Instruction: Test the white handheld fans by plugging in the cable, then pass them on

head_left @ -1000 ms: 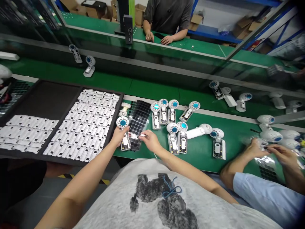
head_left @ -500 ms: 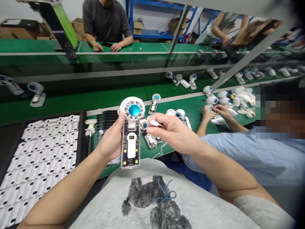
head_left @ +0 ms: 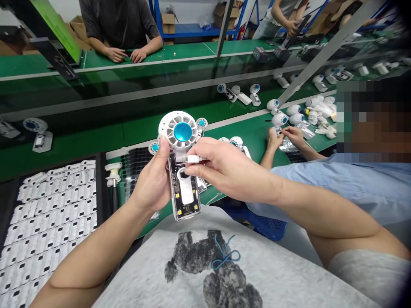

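Note:
A small white fan (head_left: 188,188) with a blue hub and a clear body showing its circuit board is held upright by my left hand (head_left: 152,184), thumb at the neck. My right hand (head_left: 218,164) pinches a white cable plug (head_left: 193,159) between thumb and fingers. The plug lies across the front of the fan just below its round head; whether it touches is hard to tell. Parts of other fans show behind my hands, one of them a blue-hubbed fan head (head_left: 154,148) to the left.
A black tray (head_left: 102,188) of white parts lies at left, beside a tool with a black handle (head_left: 114,194) and sheets of black discs (head_left: 138,164). More fans (head_left: 38,132) stand on the green belt. At right, a person in blue (head_left: 321,184) handles a fan.
My right hand has brought the plug left, over the fan's neck. The fan now tilts slightly, and its small display no longer shows lit digits. The camera view has shifted.

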`<act>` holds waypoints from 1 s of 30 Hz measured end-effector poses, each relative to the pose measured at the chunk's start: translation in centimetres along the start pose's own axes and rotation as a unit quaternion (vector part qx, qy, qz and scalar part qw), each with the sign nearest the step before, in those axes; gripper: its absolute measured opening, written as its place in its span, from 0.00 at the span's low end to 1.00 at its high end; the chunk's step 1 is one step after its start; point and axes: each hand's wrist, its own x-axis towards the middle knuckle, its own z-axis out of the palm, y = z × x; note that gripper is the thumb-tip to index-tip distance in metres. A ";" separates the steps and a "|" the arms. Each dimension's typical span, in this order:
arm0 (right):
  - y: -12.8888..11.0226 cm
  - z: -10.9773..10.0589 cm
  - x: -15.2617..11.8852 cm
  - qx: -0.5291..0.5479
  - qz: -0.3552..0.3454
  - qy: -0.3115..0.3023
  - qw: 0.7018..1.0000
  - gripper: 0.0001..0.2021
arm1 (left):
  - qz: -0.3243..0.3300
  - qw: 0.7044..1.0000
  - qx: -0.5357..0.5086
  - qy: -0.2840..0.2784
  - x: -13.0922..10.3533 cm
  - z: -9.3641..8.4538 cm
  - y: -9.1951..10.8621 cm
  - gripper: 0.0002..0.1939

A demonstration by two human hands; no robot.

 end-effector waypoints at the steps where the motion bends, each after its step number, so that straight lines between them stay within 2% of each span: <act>1: 0.1 0.0 0.1 -0.001 -0.002 0.001 1.000 0.07 | 0.001 1.000 0.004 0.008 0.0 0.1 0.0 0.24; 10: 0.4 -0.2 0.5 -0.023 -0.011 -0.026 0.999 0.06 | -0.008 0.998 -0.017 0.056 0.3 0.4 0.4 0.22; 30: 0.8 0.2 0.8 -0.042 -0.012 -0.011 0.999 0.06 | -0.011 0.997 0.018 0.070 0.0 0.6 0.2 0.21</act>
